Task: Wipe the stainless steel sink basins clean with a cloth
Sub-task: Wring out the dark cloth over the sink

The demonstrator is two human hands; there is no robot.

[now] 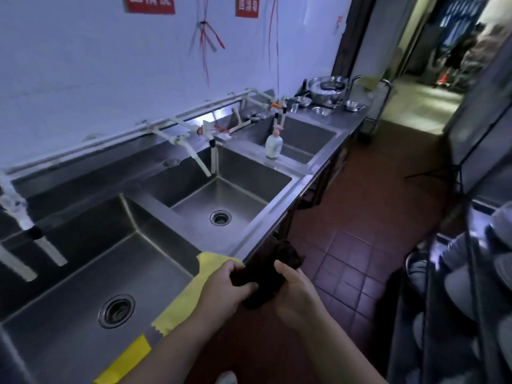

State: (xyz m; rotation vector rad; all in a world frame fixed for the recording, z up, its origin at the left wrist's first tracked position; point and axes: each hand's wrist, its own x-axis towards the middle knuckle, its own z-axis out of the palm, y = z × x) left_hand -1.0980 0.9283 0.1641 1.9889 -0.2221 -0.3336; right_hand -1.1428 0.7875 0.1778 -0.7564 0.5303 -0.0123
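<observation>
White wall (83, 65) with red signs (151, 3), red-tiled floor (346, 217)

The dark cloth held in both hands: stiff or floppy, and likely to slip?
Probably floppy: the dark cloth bunches and sags between the left hand and right hand. Likely light. Its soft folds suggest it won't slip from either grip.

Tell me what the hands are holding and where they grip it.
Both grip one dark cloth: the left hand its near-left end, the right hand its right side.
</observation>
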